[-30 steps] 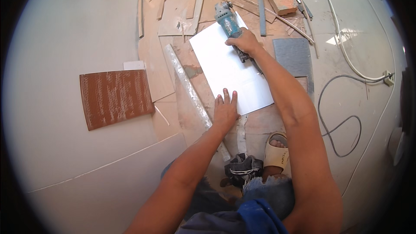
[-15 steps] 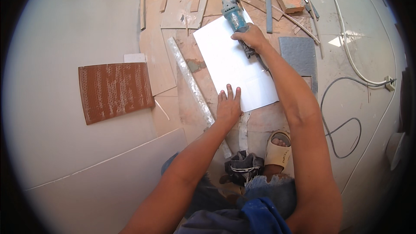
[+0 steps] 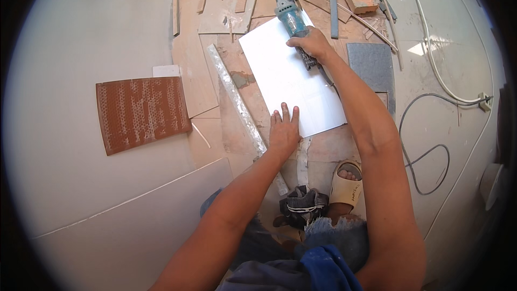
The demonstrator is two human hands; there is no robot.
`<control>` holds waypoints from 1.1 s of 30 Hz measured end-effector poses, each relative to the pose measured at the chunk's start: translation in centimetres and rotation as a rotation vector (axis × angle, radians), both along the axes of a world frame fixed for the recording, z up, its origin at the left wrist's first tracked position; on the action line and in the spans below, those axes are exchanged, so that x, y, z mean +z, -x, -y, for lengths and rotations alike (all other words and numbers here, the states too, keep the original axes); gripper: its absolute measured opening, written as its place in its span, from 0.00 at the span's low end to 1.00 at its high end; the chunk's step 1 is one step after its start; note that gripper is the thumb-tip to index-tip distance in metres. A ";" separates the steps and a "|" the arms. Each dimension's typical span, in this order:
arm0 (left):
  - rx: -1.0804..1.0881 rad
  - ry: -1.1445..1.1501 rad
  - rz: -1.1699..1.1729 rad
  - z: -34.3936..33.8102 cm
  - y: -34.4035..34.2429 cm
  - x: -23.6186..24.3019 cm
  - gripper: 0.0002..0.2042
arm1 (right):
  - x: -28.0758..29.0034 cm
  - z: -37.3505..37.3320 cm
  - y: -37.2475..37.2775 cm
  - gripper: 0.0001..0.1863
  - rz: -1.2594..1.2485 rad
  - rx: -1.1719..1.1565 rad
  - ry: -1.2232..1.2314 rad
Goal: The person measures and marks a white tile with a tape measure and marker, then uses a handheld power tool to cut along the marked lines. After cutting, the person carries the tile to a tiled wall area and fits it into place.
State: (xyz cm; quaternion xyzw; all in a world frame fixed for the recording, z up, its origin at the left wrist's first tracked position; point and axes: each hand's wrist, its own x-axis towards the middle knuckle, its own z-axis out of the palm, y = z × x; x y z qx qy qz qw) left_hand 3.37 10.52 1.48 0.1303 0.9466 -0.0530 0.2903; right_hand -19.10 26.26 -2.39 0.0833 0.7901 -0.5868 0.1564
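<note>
Passing the textured brown tile (image 3: pixel 141 116) on the floor at far left, came to the long speckled bar (image 3: pixel 232 89), slanting near the white sheet (image 3: pixel 280 75). Located the sheet mid-view, lying flat on the dusty ground. Found the left hand (image 3: pixel 284 132) laid flat on its lower left edge, with fingers slightly apart, gripping nothing. Judged such a spread sound for steadying, best with firm, even pressure and well apart from the tool's head. Saw the right hand (image 3: pixel 312 43) wrapped round the teal angle grinder (image 3: pixel 291 17), with its head by the sheet's far right corner. Could not tell disc contact or spin. Reckoned a locked wrist and a slow, light pass good practice. Noted the cord (image 3: pixel 326 77) beside the right forearm; thought it worth trailing clear of the disc, likewise the sandalled foot (image 3: pixel 346 183). Ended at the grey tile (image 3: pixel 369 67), then the looped dark cable (image 3: pixel 405 153) farther right.
</note>
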 end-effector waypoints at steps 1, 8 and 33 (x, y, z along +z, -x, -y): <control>0.002 0.003 0.004 0.0 0.0 0.0 0.50 | 0.1 0.0 0.0 0.41 0.005 0.004 0.010; 0.008 -0.005 0.012 -0.2 0.1 0.2 0.49 | -0.8 0.2 0.1 0.28 -0.024 -0.053 0.050; 0.037 0.019 0.066 -0.4 0.4 0.5 0.49 | -1.7 0.4 0.6 0.27 -0.033 -0.049 0.035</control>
